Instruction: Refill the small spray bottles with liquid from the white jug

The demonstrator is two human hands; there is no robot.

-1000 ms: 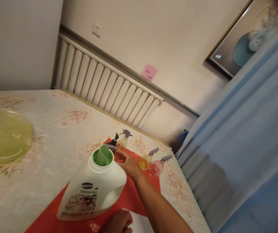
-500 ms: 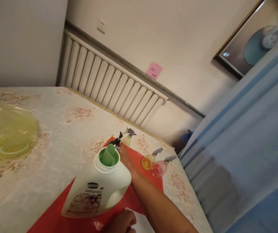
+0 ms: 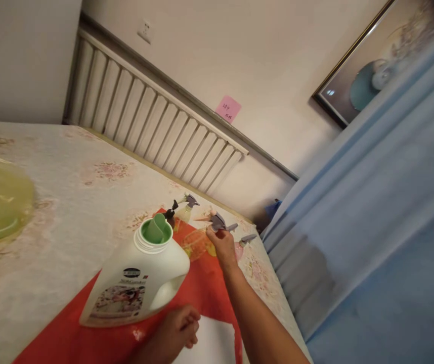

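Observation:
My right hand (image 3: pixel 222 247) is closed near the grey trigger head of a spray bottle (image 3: pixel 196 242) with a clear, orange-tinted body, tilted to the left. Past that hand, a yellow spray bottle (image 3: pixel 211 248) and a pink spray bottle (image 3: pixel 239 249) are partly hidden. My left hand (image 3: pixel 182 323) hovers low over the red sheet, fingers loosely curled and a little apart, with nothing visible in it. Beside it stands a large white jug (image 3: pixel 137 278) with a green spout in its neck. Behind the jug are a dark pump bottle (image 3: pixel 170 216) and a pale spray bottle (image 3: pixel 184 211).
The red sheet (image 3: pixel 209 288) lies on a floral tablecloth (image 3: pixel 69 217), with white paper (image 3: pixel 213 341) near my left hand. A yellow translucent basin (image 3: pixel 0 197) sits at the left. A radiator (image 3: pixel 144 111) runs behind the table; a blue curtain (image 3: pixel 353 227) hangs at the right.
My right hand has come from behind the jug toward the right, with a spray bottle in it. My left hand shows more fully above the sheet. The view has shifted slightly.

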